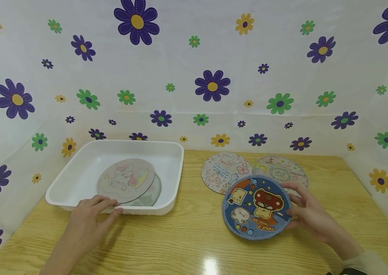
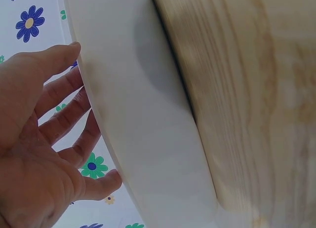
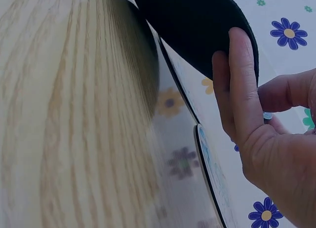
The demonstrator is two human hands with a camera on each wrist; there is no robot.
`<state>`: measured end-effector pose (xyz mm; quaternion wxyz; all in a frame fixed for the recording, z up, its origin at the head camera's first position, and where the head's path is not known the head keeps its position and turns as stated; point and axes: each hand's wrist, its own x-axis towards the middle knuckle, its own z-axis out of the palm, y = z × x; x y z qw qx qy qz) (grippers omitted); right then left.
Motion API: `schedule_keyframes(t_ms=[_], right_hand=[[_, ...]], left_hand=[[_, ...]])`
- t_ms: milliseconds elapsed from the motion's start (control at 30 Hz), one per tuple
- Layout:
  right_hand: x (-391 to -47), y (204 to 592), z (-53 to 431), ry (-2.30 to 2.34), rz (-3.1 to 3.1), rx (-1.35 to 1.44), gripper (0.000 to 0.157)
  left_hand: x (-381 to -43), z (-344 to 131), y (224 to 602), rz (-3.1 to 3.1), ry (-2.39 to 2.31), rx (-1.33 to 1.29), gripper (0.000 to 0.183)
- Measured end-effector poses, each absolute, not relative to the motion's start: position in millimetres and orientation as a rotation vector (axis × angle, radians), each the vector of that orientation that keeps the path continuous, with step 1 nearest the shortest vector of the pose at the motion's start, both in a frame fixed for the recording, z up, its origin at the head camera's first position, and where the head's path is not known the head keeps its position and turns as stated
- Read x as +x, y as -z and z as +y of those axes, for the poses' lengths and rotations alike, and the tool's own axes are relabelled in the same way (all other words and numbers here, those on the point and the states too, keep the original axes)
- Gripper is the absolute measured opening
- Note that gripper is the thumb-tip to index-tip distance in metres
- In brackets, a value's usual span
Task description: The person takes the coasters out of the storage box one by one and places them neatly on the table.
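Right hand [image 1: 311, 215] pinches the round blue cartoon-print mat [image 1: 254, 214] by its palm-side edge, likely keeping its face uncovered, while I see the relaxed left hand [image 1: 86, 217] touching the white tray [image 1: 149, 210].

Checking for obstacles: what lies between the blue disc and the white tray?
Bare tabletop lies directly between the blue disc and the white tray in the head view.

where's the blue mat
In the head view, the blue mat is in the right hand's grip, right of the white tray, in front of two pale mats.

Flowered backdrop [image 1: 177, 65], perhaps cloth, wood-grain table [image 1: 187, 236]
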<state>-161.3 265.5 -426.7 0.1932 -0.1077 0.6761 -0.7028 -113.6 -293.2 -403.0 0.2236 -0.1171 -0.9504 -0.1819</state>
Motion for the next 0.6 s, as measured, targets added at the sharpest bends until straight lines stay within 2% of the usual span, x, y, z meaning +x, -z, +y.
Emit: schedule_keyframes(t_ms=[600], right_hand=[[-158,430,278,1.783,1.989,-0.171,0.081]], left_hand=[[-113,-292,403,-2.59,0.493,-0.336,0.019]])
